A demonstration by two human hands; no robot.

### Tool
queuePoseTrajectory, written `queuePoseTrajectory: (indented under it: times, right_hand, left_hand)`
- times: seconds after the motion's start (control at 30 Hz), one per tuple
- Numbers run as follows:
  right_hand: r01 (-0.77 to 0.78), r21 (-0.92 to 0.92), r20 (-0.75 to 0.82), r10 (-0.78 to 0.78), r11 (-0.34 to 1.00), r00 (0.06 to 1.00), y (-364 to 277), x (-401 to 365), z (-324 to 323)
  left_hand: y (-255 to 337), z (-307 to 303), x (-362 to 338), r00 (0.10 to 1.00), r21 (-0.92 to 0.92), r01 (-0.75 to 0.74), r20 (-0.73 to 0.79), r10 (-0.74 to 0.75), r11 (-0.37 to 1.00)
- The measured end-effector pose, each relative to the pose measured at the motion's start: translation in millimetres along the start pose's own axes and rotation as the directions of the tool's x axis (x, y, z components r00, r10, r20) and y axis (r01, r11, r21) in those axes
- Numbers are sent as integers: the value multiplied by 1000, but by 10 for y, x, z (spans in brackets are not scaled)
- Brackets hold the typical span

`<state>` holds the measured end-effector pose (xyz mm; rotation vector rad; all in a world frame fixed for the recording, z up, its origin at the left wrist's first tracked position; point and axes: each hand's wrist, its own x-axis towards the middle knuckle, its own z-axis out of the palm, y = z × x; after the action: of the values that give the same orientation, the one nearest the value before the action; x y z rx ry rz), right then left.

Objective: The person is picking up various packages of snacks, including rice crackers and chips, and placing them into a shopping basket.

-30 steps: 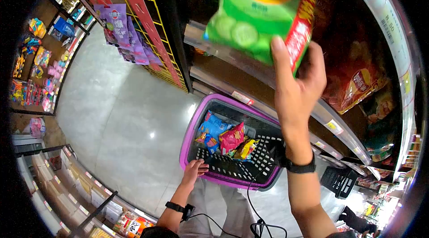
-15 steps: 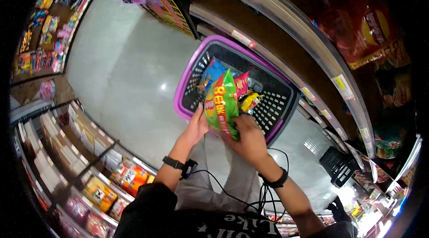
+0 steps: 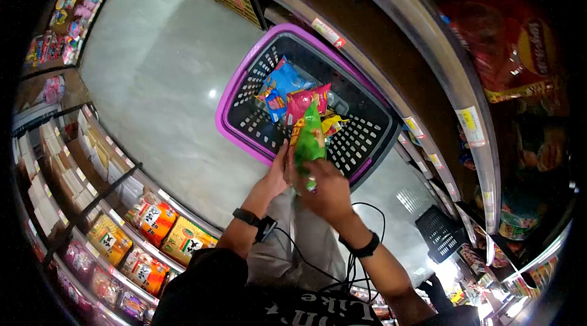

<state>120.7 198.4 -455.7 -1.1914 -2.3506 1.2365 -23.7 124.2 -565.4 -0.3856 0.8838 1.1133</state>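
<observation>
A green snack bag (image 3: 310, 136), turned nearly edge-on, is held between my two hands above the near rim of a black shopping basket (image 3: 227, 109) with a purple edge. My left hand (image 3: 279, 172) grips its left side, the fingers partly hidden behind it. Closed on the bag's lower right part is my right hand (image 3: 328, 190). Inside the basket lie a blue snack bag (image 3: 285, 80), a pink snack bag (image 3: 304, 102) and a yellow packet (image 3: 334, 123), partly covered by the green bag.
A shelf edge with price tags (image 3: 327, 32) runs along the basket's far right side. Shelves at lower left hold orange and yellow snack packs (image 3: 153, 219). Another black basket (image 3: 439, 233) stands at right. Black cables (image 3: 351, 265) hang near my right wrist.
The green bag has turned from showing its printed front to nearly edge-on, still in both hands. The view has shifted, showing more of the blue and pink bags in the basket.
</observation>
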Motion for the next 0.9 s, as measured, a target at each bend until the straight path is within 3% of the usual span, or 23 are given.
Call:
queuePoseTrajectory:
  times: [0.03,0.1,0.13,0.17,0.2,0.23,0.3,0.33,0.37,0.43,0.5,0.57,0.6,0.63,0.7,0.73,0.77,0.83,0.9]
  right_hand:
    - [-64,-48,7,64,997,998,203,-4,62]
    - [-254,18,16,254,967,967,583,8,222]
    - [-310,12,32,309,951,950,773,39,262]
    - [-286,-15,-1,286,958,958,863,20,326]
    - [-386,34,32,385,922,922,1121,38,386]
    - [-480,94,52,477,872,877,1456,63,494]
    - [-497,138,46,496,857,867,1734,96,614]
    - [-517,193,31,521,834,853,1859,87,702]
    - [-516,191,30,520,835,853,2047,35,814]
    - [-647,367,157,641,668,751,2064,163,822]
    - [-684,374,125,697,626,706,2058,189,852]
    - [-498,552,265,426,669,865,2108,302,898]
    - [-412,575,182,380,707,907,2267,242,1029]
    - [-455,402,247,384,795,889,1853,356,735]
    - [-453,368,123,440,812,890,1094,502,279]
    - [-231,236,-81,256,944,963,638,558,-110]
    - [-17,29,-268,24,999,963,308,617,-571]
    - [172,-163,-433,-227,972,872,35,622,-941]
    - [185,-477,-597,-471,859,649,-132,510,-1508]
  left_hand:
    - [80,-23,51,981,156,127,-166,-101,980]
    - [71,-236,159,879,541,255,-475,41,802]
    - [60,-495,266,878,531,257,-477,35,807]
    - [15,-799,390,904,734,207,-396,159,647]
    - [-45,-970,413,924,878,154,-291,250,454]
    - [2,-955,379,924,875,156,-294,246,459]
    - [188,-776,234,930,758,116,-310,199,642]
    - [264,-821,228,930,709,199,-354,97,676]
    - [301,-802,175,930,708,197,-353,98,678]
    - [461,-700,123,922,707,190,-367,123,681]
    - [582,-686,157,932,727,186,-343,114,661]
    - [724,-748,235,957,782,166,-276,94,601]
    - [708,-742,225,951,786,152,-281,128,600]
    - [724,-722,214,953,787,140,-272,135,601]
    - [768,-652,141,945,764,12,-220,243,645]
    - [769,-667,144,942,708,25,-252,220,706]
    - [740,-692,188,933,706,23,-269,238,708]
    - [702,-696,115,937,704,0,-247,245,710]
    - [568,-697,147,933,681,-10,-257,251,732]
